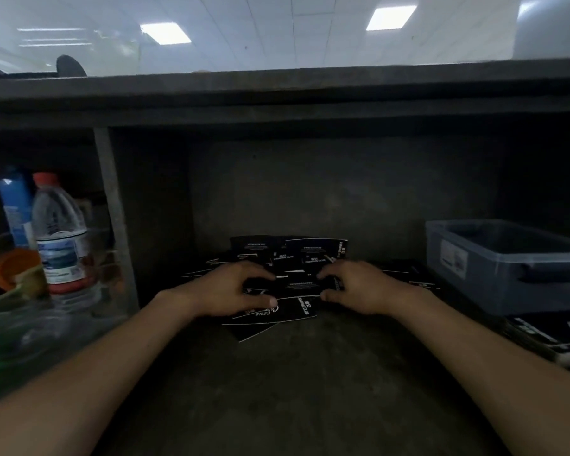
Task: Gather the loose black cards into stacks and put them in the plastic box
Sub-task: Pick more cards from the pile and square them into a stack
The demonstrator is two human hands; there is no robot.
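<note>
Shelf [277, 383] below ceiling lights [165, 32] bears black cards [297, 258], left hand [224, 291] and right hand [366, 287] gripping them.

One head-worn wide-angle view only. Looks forward and down along both forearms [119, 353]; left hand [231, 289] and right hand [359, 287] mid-frame, close. Ledge [277, 90] above the hands, ceiling [277, 31] beyond.

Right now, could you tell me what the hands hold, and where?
A bunch of black cards: the left hand grips its left end, the right hand its right end, fingers curled over the top.
</note>
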